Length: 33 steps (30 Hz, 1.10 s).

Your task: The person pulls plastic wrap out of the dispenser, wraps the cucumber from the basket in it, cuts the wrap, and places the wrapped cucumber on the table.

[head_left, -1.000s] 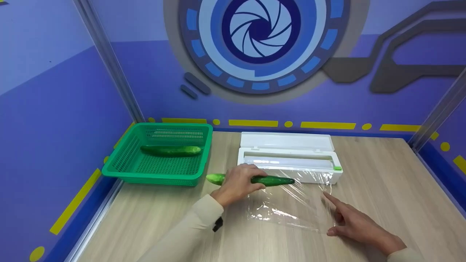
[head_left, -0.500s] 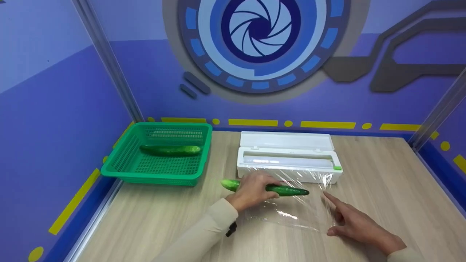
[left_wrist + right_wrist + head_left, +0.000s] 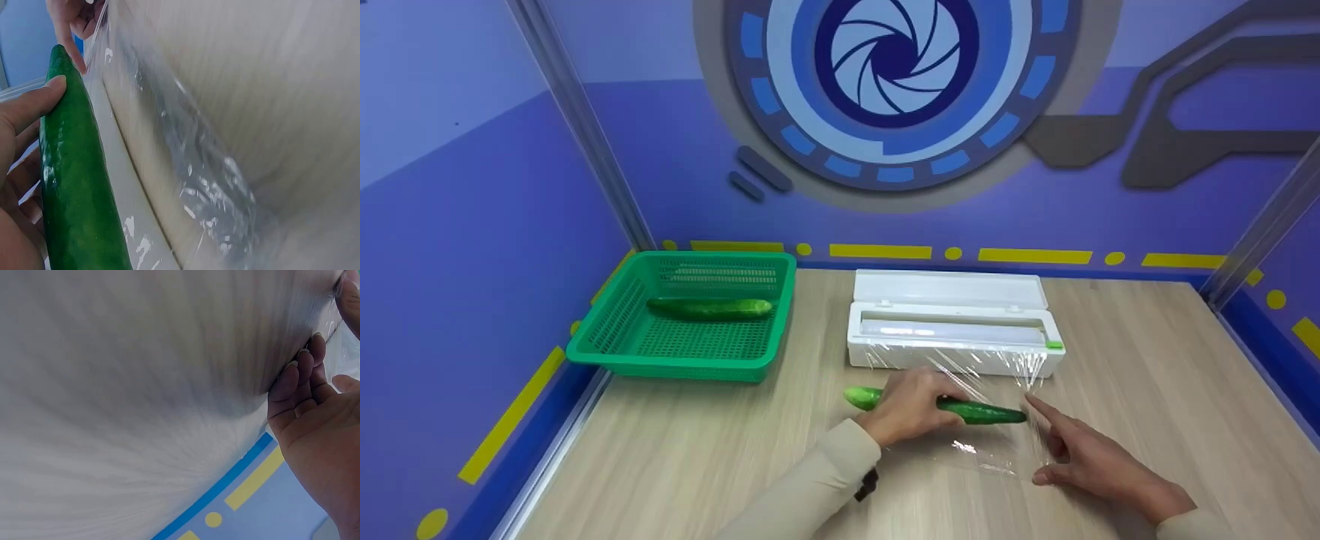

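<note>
In the head view my left hand [image 3: 915,405] grips a green cucumber [image 3: 981,412] round its middle and holds it over a sheet of clear cling film [image 3: 971,450]. The left wrist view has my thumb lying along the cucumber [image 3: 79,169], its dark tip close to the right hand's index finger. My right hand [image 3: 1099,461] is at the film's right edge, index finger straight and thumb stretched out apart from it, both touching the film. Its remaining fingers are bent in the right wrist view. The film runs down from a white dispenser box [image 3: 952,360].
The dispenser's lid [image 3: 949,289] stands open behind the film roll [image 3: 952,332], with a small green slider [image 3: 1054,345] at its right end. At left stands a green basket [image 3: 675,367] holding another cucumber [image 3: 709,308]. Printed walls [image 3: 900,225] bound the wooden table [image 3: 1155,360].
My left hand has carried the cucumber right and toward me, from near the dispenser's front to over the film, its tip now by the right index finger. The right hand has stayed put.
</note>
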Motion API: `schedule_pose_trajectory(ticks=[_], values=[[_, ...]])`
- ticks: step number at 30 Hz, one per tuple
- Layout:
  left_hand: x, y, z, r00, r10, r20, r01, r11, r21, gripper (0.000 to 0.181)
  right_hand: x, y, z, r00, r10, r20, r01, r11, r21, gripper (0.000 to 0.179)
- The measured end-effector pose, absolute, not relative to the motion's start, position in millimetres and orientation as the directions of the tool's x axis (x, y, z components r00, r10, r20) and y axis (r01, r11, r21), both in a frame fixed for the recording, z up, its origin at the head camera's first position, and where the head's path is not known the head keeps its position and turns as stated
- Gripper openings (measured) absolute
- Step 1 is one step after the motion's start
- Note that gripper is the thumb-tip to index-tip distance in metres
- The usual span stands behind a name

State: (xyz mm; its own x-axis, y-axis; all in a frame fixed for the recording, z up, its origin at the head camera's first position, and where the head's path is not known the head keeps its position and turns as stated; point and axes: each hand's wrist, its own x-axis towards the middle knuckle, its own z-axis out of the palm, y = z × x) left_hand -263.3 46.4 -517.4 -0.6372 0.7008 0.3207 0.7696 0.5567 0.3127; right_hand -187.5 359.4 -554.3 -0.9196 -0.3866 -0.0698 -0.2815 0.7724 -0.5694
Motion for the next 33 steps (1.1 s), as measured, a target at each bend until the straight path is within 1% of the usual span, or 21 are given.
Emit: schedule_pose_trajectory(ticks=[6,16,23,33], values=[[-261.7,55.4,-524.2,-0.636,0.709,0.304,0.771,0.565,0.293,0.028,-187.6,359.3,-553.6,-0.916,-0.396,-0.055,-0.299,0.771,-0.562,0.113],[-261.3,65.0,-533.3,-0.65,0.707,0.277,0.755,0.561,0.341,0.028,-188.4,361.4,-554.5,-0.914,-0.404,-0.047,-0.307,0.76,-0.573,0.112],[-259.2,73.9,-534.2,-0.652,0.715,0.253,0.752,0.569,0.333,0.03,-188.7,361.6,-554.4,-0.913,-0.404,-0.057,-0.298,0.757,-0.582,0.112],[-258.9,79.8,-540.6,-0.656,0.711,0.252,0.743,0.549,0.383,0.029,-189.2,362.4,-556.8,-0.902,-0.432,-0.001,-0.349,0.732,-0.585,0.113]])
